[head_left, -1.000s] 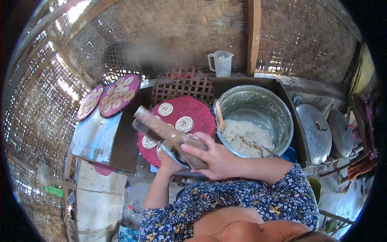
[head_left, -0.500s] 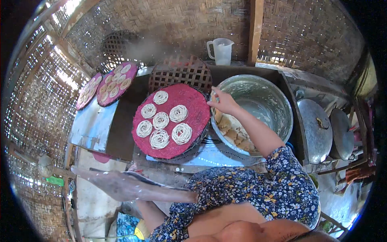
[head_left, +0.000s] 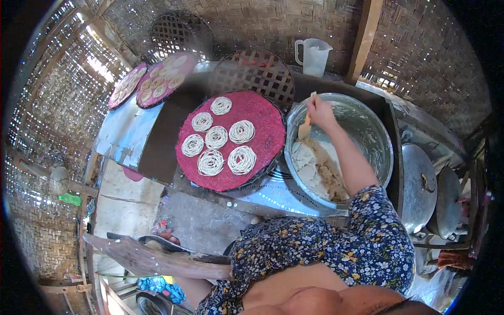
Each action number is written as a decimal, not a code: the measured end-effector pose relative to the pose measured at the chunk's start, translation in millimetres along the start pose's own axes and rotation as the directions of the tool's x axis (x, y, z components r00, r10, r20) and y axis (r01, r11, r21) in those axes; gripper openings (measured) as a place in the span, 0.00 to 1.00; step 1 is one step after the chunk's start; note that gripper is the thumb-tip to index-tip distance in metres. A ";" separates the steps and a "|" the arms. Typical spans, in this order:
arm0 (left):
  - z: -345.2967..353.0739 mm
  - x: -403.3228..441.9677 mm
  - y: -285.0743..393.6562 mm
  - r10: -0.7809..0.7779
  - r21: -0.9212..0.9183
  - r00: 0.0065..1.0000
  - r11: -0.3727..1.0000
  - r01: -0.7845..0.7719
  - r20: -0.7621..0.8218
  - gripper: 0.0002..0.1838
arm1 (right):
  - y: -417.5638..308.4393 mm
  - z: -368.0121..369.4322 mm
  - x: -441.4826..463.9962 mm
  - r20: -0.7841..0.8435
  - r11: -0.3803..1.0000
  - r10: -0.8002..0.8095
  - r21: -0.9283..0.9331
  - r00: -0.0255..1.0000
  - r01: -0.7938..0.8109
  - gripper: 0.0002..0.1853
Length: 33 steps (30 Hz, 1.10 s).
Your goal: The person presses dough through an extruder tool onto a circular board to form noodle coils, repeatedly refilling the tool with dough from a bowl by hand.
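Note:
Over the left side of a large metal pot (head_left: 386, 139), my right hand (head_left: 320, 113) is closed round the handle of a wooden spatula (head_left: 304, 129). The blade touches pale and brownish dough (head_left: 321, 170) in the pot. Low on the left, my left hand (head_left: 168, 237) shows only in part, behind a long wooden tool (head_left: 163, 260) with a dark part along it; the fingers seem to curl round that part. Left of the pot lies a round pink tray (head_left: 262, 121) bearing several coiled noodle nests (head_left: 216, 137).
Two smaller pink trays with nests (head_left: 160, 84) lean at the back left. Behind the big tray stands a woven lattice basket (head_left: 254, 76). A plastic pitcher (head_left: 315, 58) is near the wall. Metal lids (head_left: 418, 186) stand at the right.
My right hand has gone from the tray's edge and pot rim to inside the pot, gripping the spatula. Earlier both hands held the wooden tool over the tray; now it is low on the left.

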<state>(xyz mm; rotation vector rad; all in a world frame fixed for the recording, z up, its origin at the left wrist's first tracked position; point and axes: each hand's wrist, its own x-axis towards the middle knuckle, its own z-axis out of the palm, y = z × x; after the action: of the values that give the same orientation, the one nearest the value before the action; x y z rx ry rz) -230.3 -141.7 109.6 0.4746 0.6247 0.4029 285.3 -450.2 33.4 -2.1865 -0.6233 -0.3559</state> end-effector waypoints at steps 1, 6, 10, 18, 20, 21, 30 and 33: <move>-13.1 11.1 3.4 -0.076 -0.038 0.997 0.996 0.077 0.033 0.19 | 4.4 4.8 -1.5 0.057 0.994 0.091 0.054 0.994 -0.094 0.16; -15.9 39.3 33.5 -0.285 0.105 0.949 0.948 0.300 -0.133 0.21 | -21.9 5.8 2.2 -0.212 0.965 0.142 -0.187 0.967 -0.183 0.22; -35.4 61.9 34.6 -0.191 0.103 0.981 0.975 0.194 -0.045 0.21 | -60.3 10.1 -5.2 -0.157 0.971 0.117 -0.189 0.981 -0.146 0.25; -51.4 123.3 57.3 -0.241 0.208 0.963 0.954 0.214 0.117 0.22 | -42.1 51.0 -29.6 0.282 0.934 0.330 0.042 0.901 -0.356 0.19; -53.3 136.3 61.5 -0.266 0.226 0.953 0.946 0.230 0.144 0.22 | -45.3 46.3 -31.9 0.397 0.842 0.401 0.196 0.825 -0.504 0.18; -53.1 142.2 63.4 -0.278 0.236 0.948 0.942 0.238 0.157 0.22 | -49.1 43.0 -35.1 0.412 0.823 0.421 0.201 0.808 -0.531 0.18; -31.4 180.7 70.3 -0.257 0.469 0.870 0.882 0.034 0.420 0.22 | -129.5 24.6 -117.8 0.601 0.250 0.572 0.521 0.559 -0.816 0.14; 9.3 176.9 66.3 -0.047 0.524 0.735 0.731 -0.436 0.677 0.24 | -152.9 28.4 -153.3 0.770 0.140 0.492 0.391 0.406 -0.910 0.14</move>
<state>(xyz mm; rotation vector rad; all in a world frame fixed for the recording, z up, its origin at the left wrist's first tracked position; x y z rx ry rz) -107.5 -3.3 70.6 1.3278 -0.0213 0.1843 75.0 -392.9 44.6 -1.3421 0.1986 0.9294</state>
